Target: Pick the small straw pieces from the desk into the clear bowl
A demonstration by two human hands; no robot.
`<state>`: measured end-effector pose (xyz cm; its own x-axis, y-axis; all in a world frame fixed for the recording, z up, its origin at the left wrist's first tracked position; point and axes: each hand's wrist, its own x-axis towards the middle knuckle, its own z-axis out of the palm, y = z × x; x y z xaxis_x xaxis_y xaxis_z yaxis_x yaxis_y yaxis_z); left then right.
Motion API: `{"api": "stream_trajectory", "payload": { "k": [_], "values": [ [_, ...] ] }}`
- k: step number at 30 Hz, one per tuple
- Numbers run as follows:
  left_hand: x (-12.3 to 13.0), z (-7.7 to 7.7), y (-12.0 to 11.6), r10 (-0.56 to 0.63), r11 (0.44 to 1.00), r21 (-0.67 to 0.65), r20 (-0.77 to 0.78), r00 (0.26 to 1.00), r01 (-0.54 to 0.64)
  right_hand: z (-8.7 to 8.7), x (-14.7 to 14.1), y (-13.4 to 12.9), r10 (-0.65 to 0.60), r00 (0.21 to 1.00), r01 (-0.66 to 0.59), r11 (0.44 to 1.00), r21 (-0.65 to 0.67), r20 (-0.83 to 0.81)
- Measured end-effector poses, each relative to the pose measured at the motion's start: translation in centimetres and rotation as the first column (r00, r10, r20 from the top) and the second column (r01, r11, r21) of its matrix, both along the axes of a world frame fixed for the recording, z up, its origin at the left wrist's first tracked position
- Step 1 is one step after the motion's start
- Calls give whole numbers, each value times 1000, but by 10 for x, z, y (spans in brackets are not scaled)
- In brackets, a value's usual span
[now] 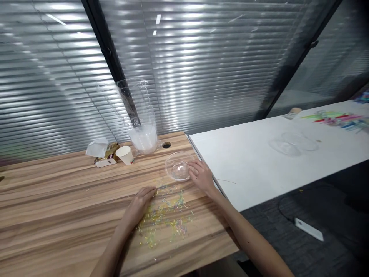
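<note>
Many small coloured pieces, mostly yellow and green, lie scattered (167, 213) on the wooden table (57, 207). My left hand (145, 194) rests at their upper left edge, fingers close together and curved toward them; what is under the fingers, if anything, is hidden. A clear plastic bowl (179, 169) stands just beyond the pieces. My right hand (200, 173) grips the bowl's right rim, with the thumb and fingers at its edge.
Behind are a paper cup (125, 155), a tissue pack (106, 154) and a clear bag with white contents (144, 138). On the adjoining white table (245, 161) are clear bowls (292, 144), a jar (294, 112) and coloured sticks (340, 117). A power strip (309, 229) lies below.
</note>
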<state>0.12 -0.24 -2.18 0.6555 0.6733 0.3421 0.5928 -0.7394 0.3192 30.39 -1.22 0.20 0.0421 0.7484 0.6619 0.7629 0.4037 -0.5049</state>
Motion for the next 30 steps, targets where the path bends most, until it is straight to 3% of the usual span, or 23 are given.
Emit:
{"api": "stream_trajectory", "payload": {
  "k": [4,7,9,10,11,19,24,30],
  "values": [
    [0,4,-1,1,1000,-30,18,1000,0,20,6,1,-39,966,58,996,-68,257],
    [0,5,-2,5,999,-44,38,999,-4,45,7,11,69,910,23,976,-214,410],
    [0,5,-2,2,999,-50,49,999,0,59,3,22,309,813,-66,891,-449,494],
    [-1,4,-1,0,999,-51,53,999,3,64,0,29,438,745,-76,805,-589,503],
    [-1,4,-1,-4,999,-50,57,998,7,67,-4,35,488,716,-76,765,-639,499],
    [-6,3,5,-14,1000,-23,77,997,16,65,-31,67,647,583,11,599,-801,492],
    [-5,5,3,-13,999,-35,63,998,16,66,-33,68,679,556,14,569,-822,479],
    [-4,7,2,-14,999,-50,86,996,18,57,-32,66,658,599,-54,602,-797,456]
  ]
}}
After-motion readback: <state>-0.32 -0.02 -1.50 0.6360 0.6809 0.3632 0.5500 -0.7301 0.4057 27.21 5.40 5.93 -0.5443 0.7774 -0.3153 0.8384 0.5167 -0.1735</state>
